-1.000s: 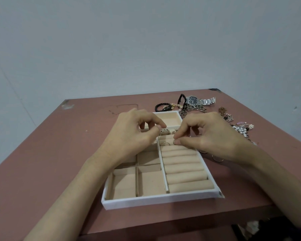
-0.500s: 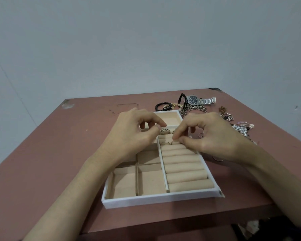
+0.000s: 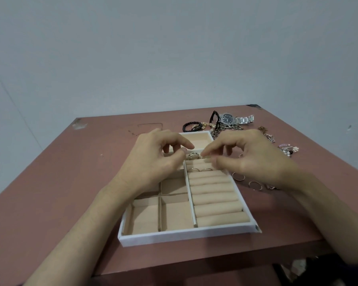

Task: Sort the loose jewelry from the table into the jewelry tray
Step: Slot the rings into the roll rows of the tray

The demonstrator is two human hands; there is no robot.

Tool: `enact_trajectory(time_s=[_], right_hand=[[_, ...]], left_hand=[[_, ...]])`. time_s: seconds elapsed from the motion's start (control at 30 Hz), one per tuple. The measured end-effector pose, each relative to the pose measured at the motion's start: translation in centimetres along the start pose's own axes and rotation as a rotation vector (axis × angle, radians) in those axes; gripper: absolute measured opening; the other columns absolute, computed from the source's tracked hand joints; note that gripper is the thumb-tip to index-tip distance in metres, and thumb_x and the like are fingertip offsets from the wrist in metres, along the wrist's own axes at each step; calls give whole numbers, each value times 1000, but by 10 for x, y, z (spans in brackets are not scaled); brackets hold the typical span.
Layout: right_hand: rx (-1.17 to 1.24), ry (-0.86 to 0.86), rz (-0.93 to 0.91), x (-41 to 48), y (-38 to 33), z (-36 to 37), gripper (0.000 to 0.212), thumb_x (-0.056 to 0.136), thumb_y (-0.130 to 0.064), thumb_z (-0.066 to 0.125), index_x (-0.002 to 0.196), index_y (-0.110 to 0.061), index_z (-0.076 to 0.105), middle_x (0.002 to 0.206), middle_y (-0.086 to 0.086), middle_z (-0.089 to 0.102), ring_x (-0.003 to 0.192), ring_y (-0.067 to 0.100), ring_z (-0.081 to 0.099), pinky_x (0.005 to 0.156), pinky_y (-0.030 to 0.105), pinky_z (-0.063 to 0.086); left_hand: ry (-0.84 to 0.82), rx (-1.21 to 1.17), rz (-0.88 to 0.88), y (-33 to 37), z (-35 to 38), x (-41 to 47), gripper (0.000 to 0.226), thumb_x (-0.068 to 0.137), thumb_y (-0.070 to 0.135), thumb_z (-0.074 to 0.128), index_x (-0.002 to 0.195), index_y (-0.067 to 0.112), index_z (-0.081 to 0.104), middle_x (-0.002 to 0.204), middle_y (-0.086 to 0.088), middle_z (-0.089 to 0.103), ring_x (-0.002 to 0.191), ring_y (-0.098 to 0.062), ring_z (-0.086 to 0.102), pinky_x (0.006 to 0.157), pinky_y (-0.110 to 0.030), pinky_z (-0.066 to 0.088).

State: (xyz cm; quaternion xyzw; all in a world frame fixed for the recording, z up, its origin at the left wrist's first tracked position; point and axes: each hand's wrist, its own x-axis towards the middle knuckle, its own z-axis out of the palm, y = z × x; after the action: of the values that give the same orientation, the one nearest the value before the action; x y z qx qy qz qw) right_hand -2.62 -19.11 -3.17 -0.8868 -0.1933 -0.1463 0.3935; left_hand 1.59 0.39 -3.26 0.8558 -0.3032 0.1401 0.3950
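I see a reddish-brown worktop point(image 3: 87, 182) against a plain pale wall point(image 3: 174, 58). The white jewelry tray point(image 3: 184, 236) sits centred, with a twisted ring point(image 3: 194, 155) at its far ring rolls. My left hand point(image 3: 151, 159) curls loosely beside the ring, its grip empty. My right hand point(image 3: 252, 159) has fingertips at the ring, and I cannot tell its grip. It has drawn back since earlier, uncovering two thin rings point(image 3: 194, 169).

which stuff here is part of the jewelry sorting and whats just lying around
Job: jewelry tray, twisted ring at the fingertips, two rings in the rolls, loose rings, watch, black bracelet, chains, pearl piece, left hand, right hand.
Lying about: white scuff on the table; dark clutter below.
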Motion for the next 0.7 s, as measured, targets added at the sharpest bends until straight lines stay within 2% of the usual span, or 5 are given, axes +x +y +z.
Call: enact_trajectory(time_s=[0.2, 0.3, 0.37, 0.5, 0.7], right_hand=[[-108, 107, 132, 0, 11, -35, 15, 80, -8, 68, 82, -21, 75, 62, -14, 60, 54, 0, 49, 55, 7, 36], [-264, -12, 180, -2, 23, -43, 11, 77, -21, 73, 77, -32, 73, 75, -10, 63, 72, 1, 55, 64, 9, 39], [-333, -88, 179, -5, 29, -44, 9, 74, -30, 74, 76, -38, 70, 78, -11, 62, 80, 3, 54, 69, 15, 41], [-371, -138, 140, -9, 32, -45, 12, 73, -37, 73, 85, -35, 72, 81, -10, 59, 87, 2, 48, 76, 21, 39], [-420, -210, 83, -9, 34, -41, 18, 74, -38, 73, 92, -35, 73, 72, -10, 43, 80, -8, 38, 72, 10, 31]], left_hand=[[-64, -10, 0, 16, -2, 3, 14, 78, 30, 60, 80, 29, 74, 65, 12, 61, 66, 0, 48, 57, -10, 33], [-148, 79, 6, 30, 6, 9, 11, 81, 23, 64, 84, 28, 74, 70, 14, 63, 69, 6, 51, 57, -5, 34], [-181, 121, 39, 39, 15, 12, 12, 80, 20, 65, 86, 26, 73, 77, 9, 68, 72, -1, 54, 57, -3, 34], [-194, 161, 74, 49, 33, 20, 17, 80, 14, 63, 89, 24, 73, 88, 5, 72, 73, -5, 53, 64, -7, 36], [-202, 203, 80, 53, 45, 26, 21, 81, 12, 59, 94, 22, 71, 87, 5, 70, 75, -10, 56, 71, -19, 37]])
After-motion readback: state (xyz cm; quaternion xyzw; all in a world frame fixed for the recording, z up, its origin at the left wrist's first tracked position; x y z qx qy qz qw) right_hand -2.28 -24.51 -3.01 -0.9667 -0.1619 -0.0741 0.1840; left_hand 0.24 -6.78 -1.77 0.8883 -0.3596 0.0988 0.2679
